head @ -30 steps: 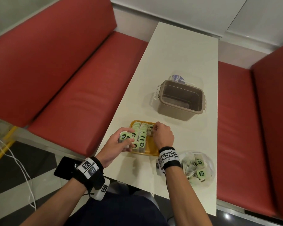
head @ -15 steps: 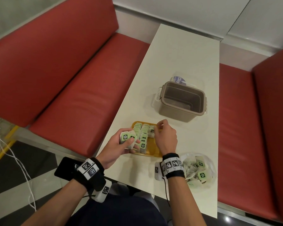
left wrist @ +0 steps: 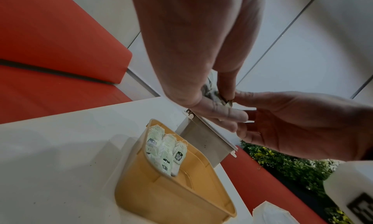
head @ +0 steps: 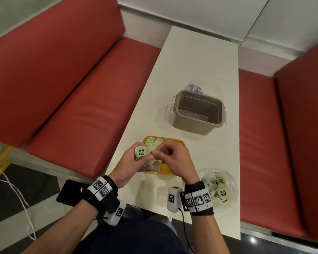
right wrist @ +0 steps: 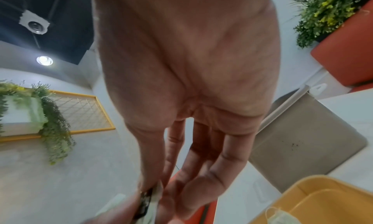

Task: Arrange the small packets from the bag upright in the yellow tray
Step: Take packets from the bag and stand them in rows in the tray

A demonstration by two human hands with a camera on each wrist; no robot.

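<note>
A stack of packets [head: 142, 154] is clamped in the left grip [head: 134, 162]; one is pinched by the right grip [head: 173, 158], directly above the yellow tray [head: 180, 143]. Next, upright insertion beside the standing rows is required

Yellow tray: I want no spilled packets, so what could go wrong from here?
1. The left hand grips a small stack of green-labelled packets while the right hand picks at it; one could slip out.
2. The upright rows fill only one end of the yellow plastic tray, so they might topple toward the bare end.
3. The clear plastic bag of packets lies near the white table's edge.
</note>
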